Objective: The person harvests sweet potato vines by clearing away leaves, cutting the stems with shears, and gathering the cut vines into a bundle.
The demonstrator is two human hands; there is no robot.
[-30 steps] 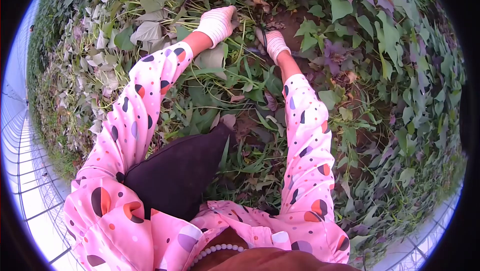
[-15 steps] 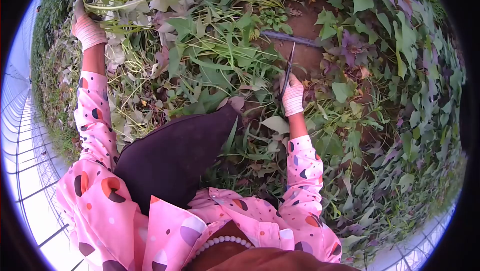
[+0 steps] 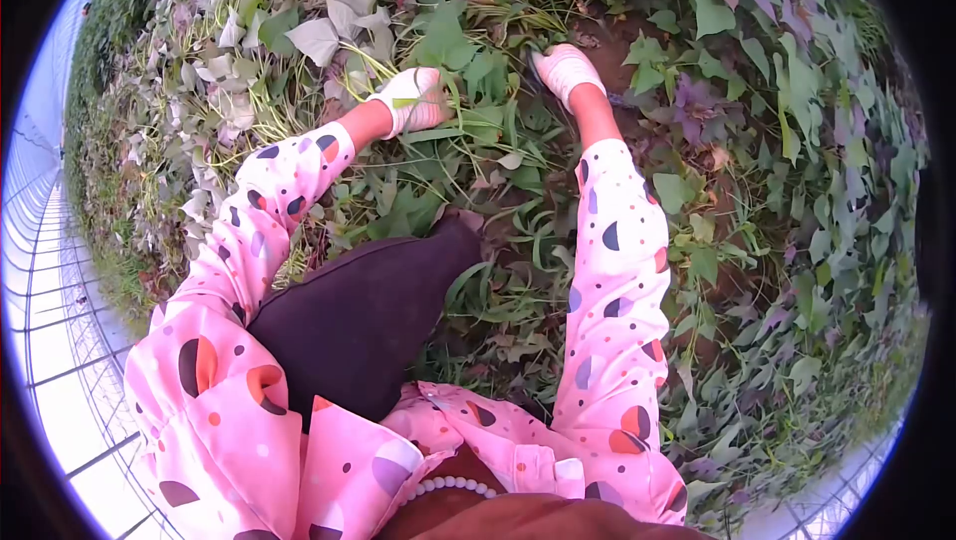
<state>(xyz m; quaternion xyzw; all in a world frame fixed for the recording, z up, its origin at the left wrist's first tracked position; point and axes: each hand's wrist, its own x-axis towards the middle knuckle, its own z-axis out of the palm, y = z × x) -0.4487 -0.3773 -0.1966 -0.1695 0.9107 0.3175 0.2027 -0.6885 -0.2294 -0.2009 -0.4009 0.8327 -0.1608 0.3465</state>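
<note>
The right hand [image 3: 566,72], in a pale striped glove, is closing around a dark tool [image 3: 535,66] at the upper middle of the view, just above a patch of bare soil and stems. The tool's visible part is running along the glove's left edge, its long axis lying roughly up and down the view and leaning slightly; leaves and the hand are hiding the rest, so which way its tip is pointing cannot be told. The left hand [image 3: 416,102], also gloved, is reaching into the green vines [image 3: 443,42], its fingers pointing right toward the other hand; whether it is gripping stems cannot be told. 1 dark trouser leg [image 3: 368,311] is showing below the 2 hands.
</note>
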